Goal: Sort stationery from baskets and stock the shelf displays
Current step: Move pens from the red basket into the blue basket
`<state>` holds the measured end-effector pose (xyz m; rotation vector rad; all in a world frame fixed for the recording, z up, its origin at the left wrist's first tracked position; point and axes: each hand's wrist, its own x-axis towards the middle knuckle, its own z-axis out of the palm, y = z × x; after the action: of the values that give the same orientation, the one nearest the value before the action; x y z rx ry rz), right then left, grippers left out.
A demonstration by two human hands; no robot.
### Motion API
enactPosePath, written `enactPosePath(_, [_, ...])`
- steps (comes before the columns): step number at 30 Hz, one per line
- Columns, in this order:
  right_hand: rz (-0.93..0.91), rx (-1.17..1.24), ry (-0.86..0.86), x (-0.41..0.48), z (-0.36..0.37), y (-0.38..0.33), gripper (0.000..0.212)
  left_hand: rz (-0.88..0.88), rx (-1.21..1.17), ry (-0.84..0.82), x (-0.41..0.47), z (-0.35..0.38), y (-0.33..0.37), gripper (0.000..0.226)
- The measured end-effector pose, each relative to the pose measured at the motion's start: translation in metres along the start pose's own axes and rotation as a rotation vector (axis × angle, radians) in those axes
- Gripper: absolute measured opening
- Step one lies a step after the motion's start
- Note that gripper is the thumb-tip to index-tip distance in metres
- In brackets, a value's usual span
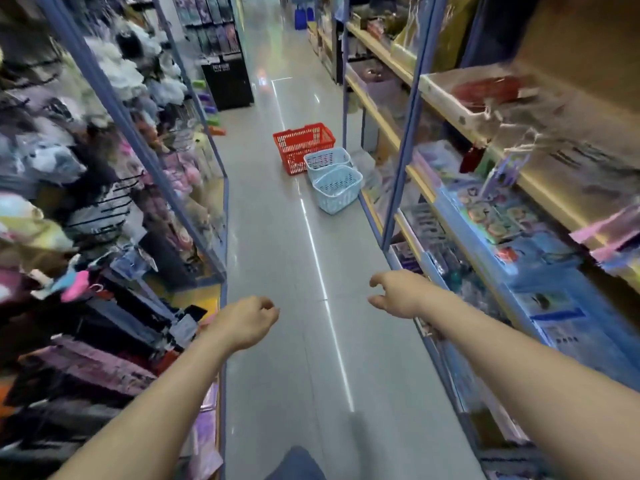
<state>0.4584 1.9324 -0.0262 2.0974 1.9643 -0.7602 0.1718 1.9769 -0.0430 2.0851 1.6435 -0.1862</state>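
A red basket [303,147] stands on the aisle floor ahead. Two light blue baskets [334,180] sit right in front of it, close to the right shelf; what they hold is not visible. My left hand [247,320] hangs over the floor with its fingers loosely curled and holds nothing. My right hand [398,292] is stretched forward at the same height, fingers relaxed and empty, beside the lower edge of the right shelf [498,216]. Both hands are well short of the baskets.
The narrow aisle has a glossy grey floor [277,341]. Plush toys and hanging goods fill the left rack [104,188]. Packaged stationery fills the right shelves. A black display stand [228,81] is at the far left and a blue basket [300,16] far down the aisle.
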Motion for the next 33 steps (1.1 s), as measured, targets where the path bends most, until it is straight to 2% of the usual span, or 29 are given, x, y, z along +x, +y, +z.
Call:
enactPosePath(4, [0.031,0.079,-0.001,0.107,-0.049,0.008,0.052,0.013,0.048,0.052,0.113,-0.036,-0.010,0.028])
enactPosePath(11, [0.134,0.147,0.150,0.297,-0.141,0.016,0.050,-0.009,0.034,0.121,0.321,-0.123,-0.056,0.034])
enactPosePath(18, [0.232,0.185,0.222,0.438,-0.217,0.042,0.050,0.036,0.139,0.127,0.490,-0.210,-0.072,0.037])
enactPosePath(25, [0.286,0.292,0.260,0.601,-0.262,0.097,0.049,0.053,0.133,0.144,0.682,-0.263,-0.057,0.034])
enactPosePath(33, [0.424,0.569,0.334,0.767,-0.314,0.138,0.040,0.076,0.069,0.069,0.891,-0.302,-0.006,0.033])
